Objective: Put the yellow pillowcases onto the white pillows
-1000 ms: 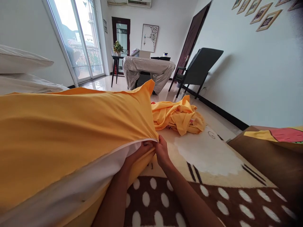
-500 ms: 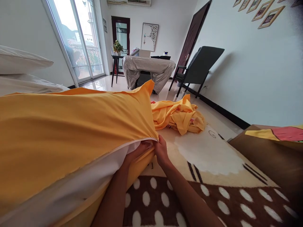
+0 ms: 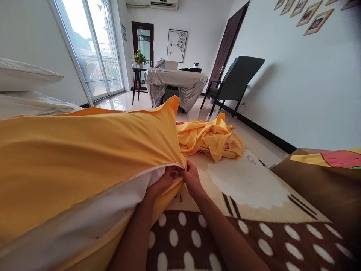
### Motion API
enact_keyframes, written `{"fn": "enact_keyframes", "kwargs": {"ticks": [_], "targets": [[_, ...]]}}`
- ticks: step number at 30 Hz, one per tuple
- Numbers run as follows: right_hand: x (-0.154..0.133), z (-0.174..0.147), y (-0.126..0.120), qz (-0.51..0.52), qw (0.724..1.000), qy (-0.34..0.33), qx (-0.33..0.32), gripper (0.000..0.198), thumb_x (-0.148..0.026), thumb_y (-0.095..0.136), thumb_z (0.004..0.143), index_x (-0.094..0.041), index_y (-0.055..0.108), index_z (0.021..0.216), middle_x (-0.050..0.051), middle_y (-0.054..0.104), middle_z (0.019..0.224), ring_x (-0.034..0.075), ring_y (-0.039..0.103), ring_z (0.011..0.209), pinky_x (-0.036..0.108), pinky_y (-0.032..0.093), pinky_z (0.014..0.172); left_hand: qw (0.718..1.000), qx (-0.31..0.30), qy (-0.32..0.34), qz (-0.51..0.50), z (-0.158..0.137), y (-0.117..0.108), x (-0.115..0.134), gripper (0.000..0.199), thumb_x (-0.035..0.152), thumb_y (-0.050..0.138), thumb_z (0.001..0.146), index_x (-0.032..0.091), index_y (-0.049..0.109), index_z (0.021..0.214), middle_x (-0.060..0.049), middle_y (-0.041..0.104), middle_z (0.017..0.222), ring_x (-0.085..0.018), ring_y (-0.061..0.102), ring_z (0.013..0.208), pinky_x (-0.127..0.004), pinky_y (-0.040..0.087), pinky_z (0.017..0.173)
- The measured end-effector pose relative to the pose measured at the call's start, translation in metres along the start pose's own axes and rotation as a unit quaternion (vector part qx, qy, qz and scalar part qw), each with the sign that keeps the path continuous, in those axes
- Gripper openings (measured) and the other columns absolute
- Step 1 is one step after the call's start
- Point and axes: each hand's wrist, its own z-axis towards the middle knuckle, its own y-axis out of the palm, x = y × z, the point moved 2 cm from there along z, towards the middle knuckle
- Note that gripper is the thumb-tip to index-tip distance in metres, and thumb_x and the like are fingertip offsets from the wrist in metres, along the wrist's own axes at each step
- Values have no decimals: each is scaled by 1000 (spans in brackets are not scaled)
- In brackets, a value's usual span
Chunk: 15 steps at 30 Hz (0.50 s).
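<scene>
In the head view, a large yellow fabric cover (image 3: 107,143) fills the left side and runs out of frame at the left edge, so its full length cannot be seen. Its long opening faces the wearer and shows a white inner piece (image 3: 118,197), mostly hidden inside. The right hand (image 3: 193,178) pinches the cover at the right end of this opening; its fingertips are lost in the fold. The left hand (image 3: 165,180) reaches into the opening just beside it, fingers bent and partly covered by the upper edge; whether they grip anything cannot be told. Beyond the cover's right end, a crumpled yellow cloth (image 3: 214,139) lies on the patterned rug (image 3: 248,184), its folds hiding its shape. At the right edge, a brown surface (image 3: 324,184) bearing a pink-and-yellow cloth (image 3: 338,159) is cut off and dark.
</scene>
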Motion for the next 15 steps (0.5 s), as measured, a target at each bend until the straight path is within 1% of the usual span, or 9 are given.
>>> {"fn": "enact_keyframes", "kwargs": {"ticks": [2, 4, 6, 8, 10, 12, 15], "targets": [[0, 1, -2, -30, 999, -11, 6, 30, -24, 54, 57, -16, 58, 86, 2, 62, 79, 18, 54, 73, 27, 42, 64, 1000, 0, 3, 9, 0, 1, 4, 17, 12, 44, 80, 19, 56, 90, -6, 63, 102, -17, 54, 101, -32, 38, 101], [0, 1, -4, -65, 997, -20, 25, 30, -23, 54, 56, -17, 58, 85, 2, 62, 79, 18, 52, 73, 27, 40, 65, 1000, 6, -2, 16, 0, 0, 6, 13, 11, 43, 79, 19, 54, 83, -5, 63, 94, -16, 54, 95, -31, 40, 97], [-1, 2, -5, -96, 994, -25, 40, 24, -22, 54, 56, -18, 58, 79, 2, 61, 76, 18, 50, 70, 27, 38, 65, 1000, 13, -11, 20, 1, -1, 6, 13, 10, 42, 79, 19, 52, 76, -5, 62, 87, -16, 54, 91, -30, 40, 96], [-2, 2, -6, -117, 992, -27, 43, 16, -23, 54, 56, -19, 56, 71, 1, 59, 69, 17, 48, 66, 27, 35, 62, 999, 19, -22, 20, 2, -1, 5, 15, 8, 41, 78, 19, 51, 74, -4, 61, 81, -16, 54, 86, -29, 41, 94], [-3, 2, -6, -124, 991, -31, 39, 12, -24, 54, 58, -19, 56, 68, 1, 59, 67, 17, 47, 64, 27, 34, 61, 999, 26, -29, 17, 2, -1, 2, 16, 7, 41, 79, 19, 52, 78, -4, 60, 81, -15, 54, 85, -29, 42, 92], [-2, 1, -5, -119, 991, -35, 41, 14, -25, 53, 59, -19, 56, 71, 1, 59, 69, 17, 48, 65, 27, 34, 60, 999, 34, -31, 10, 3, -1, -1, 16, 7, 42, 80, 18, 53, 83, -4, 60, 85, -15, 53, 88, -28, 42, 92], [3, -1, -2, -94, 994, -32, 55, 18, -27, 50, 61, -18, 54, 76, 0, 59, 72, 16, 47, 67, 26, 37, 60, 999, 40, -30, -4, 5, -2, -7, 15, 9, 44, 84, 18, 56, 86, -4, 61, 91, -15, 53, 93, -29, 41, 93]]}}
